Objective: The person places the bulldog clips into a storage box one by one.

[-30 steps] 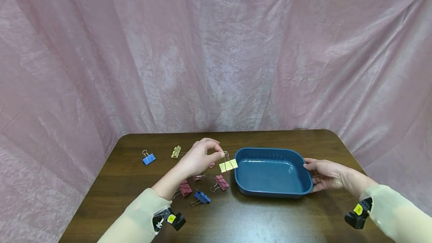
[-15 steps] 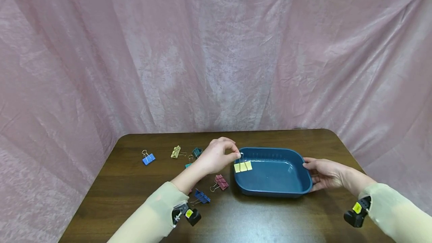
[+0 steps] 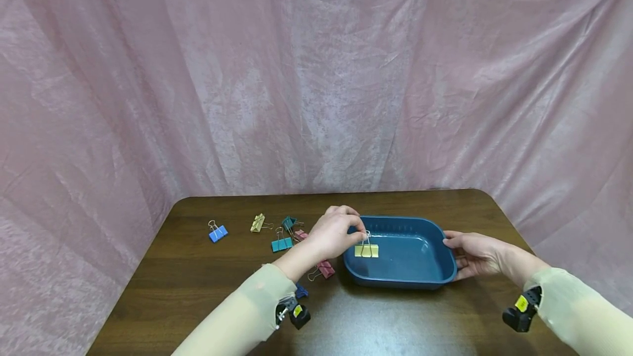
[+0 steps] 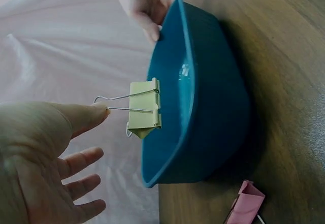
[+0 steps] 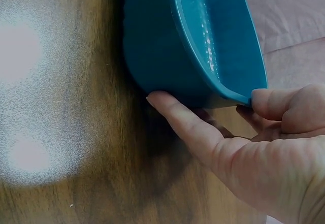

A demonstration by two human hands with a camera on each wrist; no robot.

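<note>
My left hand (image 3: 338,233) pinches a yellow binder clip (image 3: 366,251) by its wire handle, over the left part of the blue tray (image 3: 400,281). In the left wrist view the clip (image 4: 144,107) hangs from thumb and fingertip at the tray's opening, and the other fingers of the hand (image 4: 45,153) are spread. My right hand (image 3: 477,255) grips the tray's right end. The right wrist view has the thumb of that hand (image 5: 254,158) at the rim and a finger against the outer wall of the tray (image 5: 152,46).
Left of the tray, binder clips lie on the wooden table (image 3: 198,290): a blue one (image 3: 218,233), a yellow one (image 3: 257,223), teal ones (image 3: 282,244) and pink ones (image 3: 326,269). Another blue clip (image 3: 301,291) is partly behind the left forearm. A pink curtain (image 3: 316,81) hangs behind the table.
My left hand has moved right with the yellow clip, from beside the tray to over it. Teal clips have come into view behind the arm. My right hand keeps its grip on the tray.
</note>
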